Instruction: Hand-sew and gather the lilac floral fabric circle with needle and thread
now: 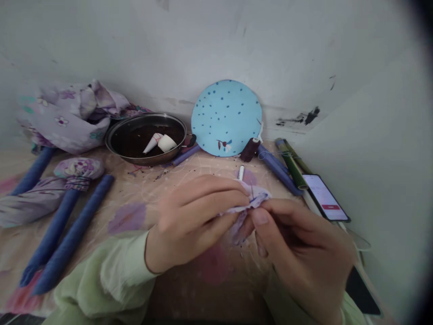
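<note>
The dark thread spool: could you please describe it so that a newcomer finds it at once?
Find the big light-blue disc with dark dots, upright by the wall. At its lower right edge, look for a small maroon spool with a whitish tip. Its dark colour and short shape set it apart from the long blue roll beside it.

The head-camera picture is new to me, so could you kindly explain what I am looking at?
There is no machine here: a camera worn on a person's head looks forward and down. The bare left hand and right hand pinch a purple cloth. Beyond, on a patterned table cover, a metal pan holds a white cone and white roll. To its right are a dotted blue disc and dark spool; blue rods lie left, a phone right.
</note>
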The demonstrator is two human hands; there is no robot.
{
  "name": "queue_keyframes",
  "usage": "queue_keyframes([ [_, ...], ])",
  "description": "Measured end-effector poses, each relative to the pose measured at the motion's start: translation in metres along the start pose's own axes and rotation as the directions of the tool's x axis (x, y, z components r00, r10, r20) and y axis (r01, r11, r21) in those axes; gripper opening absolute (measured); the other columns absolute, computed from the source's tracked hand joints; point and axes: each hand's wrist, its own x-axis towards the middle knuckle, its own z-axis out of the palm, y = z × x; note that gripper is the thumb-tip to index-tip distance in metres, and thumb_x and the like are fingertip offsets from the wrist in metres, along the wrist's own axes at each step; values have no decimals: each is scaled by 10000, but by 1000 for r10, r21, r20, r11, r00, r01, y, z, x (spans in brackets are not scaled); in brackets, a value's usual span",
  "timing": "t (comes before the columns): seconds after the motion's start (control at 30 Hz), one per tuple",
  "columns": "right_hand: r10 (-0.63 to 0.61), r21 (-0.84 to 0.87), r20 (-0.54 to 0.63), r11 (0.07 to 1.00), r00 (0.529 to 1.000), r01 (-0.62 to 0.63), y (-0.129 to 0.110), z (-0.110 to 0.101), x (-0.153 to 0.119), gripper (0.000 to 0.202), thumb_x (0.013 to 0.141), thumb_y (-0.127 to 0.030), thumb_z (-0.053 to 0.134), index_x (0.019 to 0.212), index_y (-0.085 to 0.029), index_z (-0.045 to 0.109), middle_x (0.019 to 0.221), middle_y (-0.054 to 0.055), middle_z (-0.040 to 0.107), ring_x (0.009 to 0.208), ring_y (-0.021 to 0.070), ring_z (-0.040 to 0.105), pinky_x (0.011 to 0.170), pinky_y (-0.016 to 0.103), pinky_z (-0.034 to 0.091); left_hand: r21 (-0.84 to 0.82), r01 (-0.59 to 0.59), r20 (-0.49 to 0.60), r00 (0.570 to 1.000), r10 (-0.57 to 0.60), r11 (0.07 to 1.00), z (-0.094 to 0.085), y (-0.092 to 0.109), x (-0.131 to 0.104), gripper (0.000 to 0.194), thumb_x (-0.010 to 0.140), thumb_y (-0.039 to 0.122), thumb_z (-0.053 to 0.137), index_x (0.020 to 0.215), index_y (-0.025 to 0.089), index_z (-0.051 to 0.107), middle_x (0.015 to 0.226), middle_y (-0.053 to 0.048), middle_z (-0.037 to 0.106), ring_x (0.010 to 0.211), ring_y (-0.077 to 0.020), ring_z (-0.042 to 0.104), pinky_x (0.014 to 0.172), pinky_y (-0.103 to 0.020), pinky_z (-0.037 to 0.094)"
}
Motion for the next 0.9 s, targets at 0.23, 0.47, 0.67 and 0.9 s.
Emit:
queue_keyframes([
  [0.23,13,26,-25,1000,1000,-12,2,4,3,170,789,-95,564,652,-190,595,485,-56,583,361,56,467,366,172,372,-32,-20,18,1000,20,999,6,-5,-1,167,778,69,628,910,171,639,937,-67,709,877,-145,659,798,-264,563],
  [0.47,-130,-148,-146,983,981,108,16,-6,11,102,772,-136,629,814,-219,669,818,21,678,776,178,628,747,325,502,26,-8,74,997,6,1000,1,-11,3,159,812,76,582,920,183,627,952,-59,710,906,-150,653,849,-279,540],
  [0.67,-16,47,168,999,986,8,27,-13,32,69,798,-181,612,764,-209,666,788,7,666,788,161,610,750,310,478,13,-59,178,982,56,998,3,-17,3,106,832,103,559,883,167,626,867,-42,718,823,-148,663,779,-267,539],
  [0.9,151,280,97,944,984,-173,39,-8,52,117,813,-302,624,751,-206,648,731,-13,618,702,122,578,675,261,477,-115,121,293,953,-83,986,6,-21,5,59,815,115,600,850,156,624,818,-5,699,760,-105,644,728,-204,499],
])
